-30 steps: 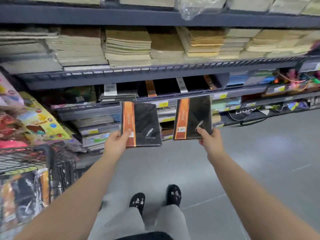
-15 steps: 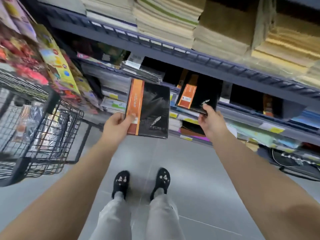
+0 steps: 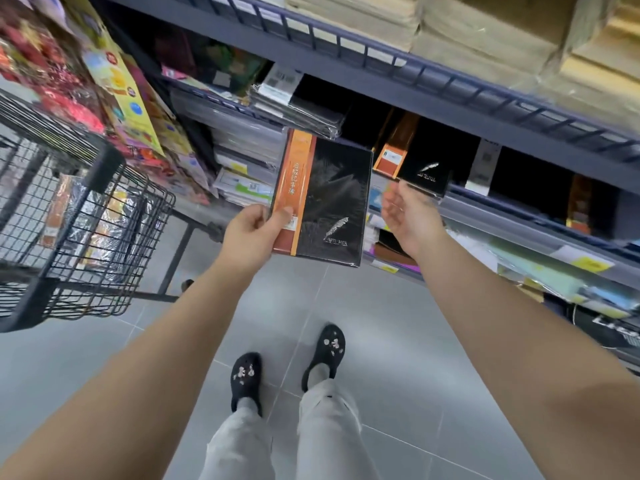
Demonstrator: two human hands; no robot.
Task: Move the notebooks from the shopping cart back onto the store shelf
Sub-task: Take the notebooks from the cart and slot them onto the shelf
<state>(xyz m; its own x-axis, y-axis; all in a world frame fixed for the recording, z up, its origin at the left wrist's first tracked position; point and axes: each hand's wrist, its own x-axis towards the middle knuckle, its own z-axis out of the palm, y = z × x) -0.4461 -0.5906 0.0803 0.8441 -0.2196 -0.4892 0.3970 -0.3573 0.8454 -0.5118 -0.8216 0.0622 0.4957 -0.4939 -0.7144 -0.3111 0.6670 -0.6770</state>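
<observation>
The shelved notebook [image 3: 420,166] lies on the shelf [image 3: 491,206] right of centre, one corner over the lip, so that one looks done. Just below it the right hand [image 3: 412,220] is empty, its fingers [image 3: 390,206] loosely spread and blurred. At mid-frame the left hand [image 3: 251,233] pinches the held notebook [image 3: 329,195], thumb on its orange band; it is not yet shelved. In the cart [image 3: 114,164] at left, wrapped items [image 3: 100,223] show through the mesh, but I cannot tell whether they are notebooks.

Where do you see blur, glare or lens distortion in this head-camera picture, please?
Head view: the right hand is motion-blurred; the plastic-wrapped black-and-orange notebook in the left hand is sharp, with faint sheen on its wrap; the wide lens bows the grey metal shelf rail.
</observation>
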